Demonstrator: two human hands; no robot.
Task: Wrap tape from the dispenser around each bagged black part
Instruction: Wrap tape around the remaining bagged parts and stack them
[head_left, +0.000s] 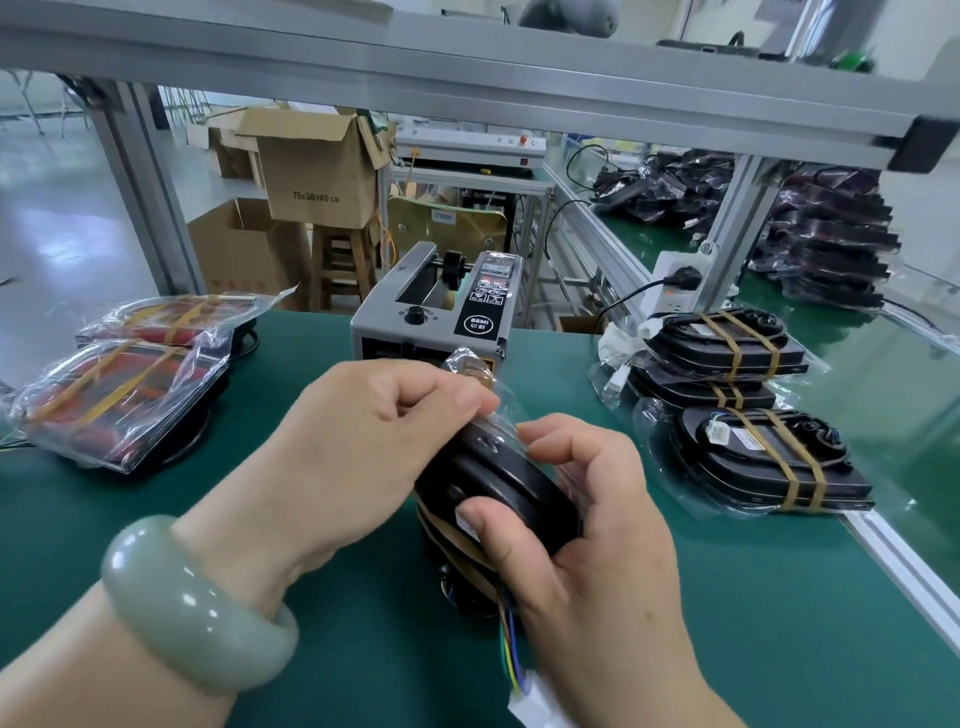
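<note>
I hold a black part in a clear bag (498, 480) on edge above the green mat, just in front of the grey tape dispenser (434, 312). My right hand (587, 525) grips its lower right side, thumb on its face. My left hand (379, 426) pinches the bag's top end, where a strip of brown tape (475, 370) sticks up. Brown tape bands cross the part's lower edge. Coloured wires with a white plug (524, 691) hang below it.
Taped black parts (748, 410) are stacked on the right. Taped bagged parts with red faces (119, 395) lie on the left. Heaps of bagged parts (826, 244) sit at the far right, behind a power strip (675, 280) and frame post. Cardboard boxes (311, 176) stand behind the bench.
</note>
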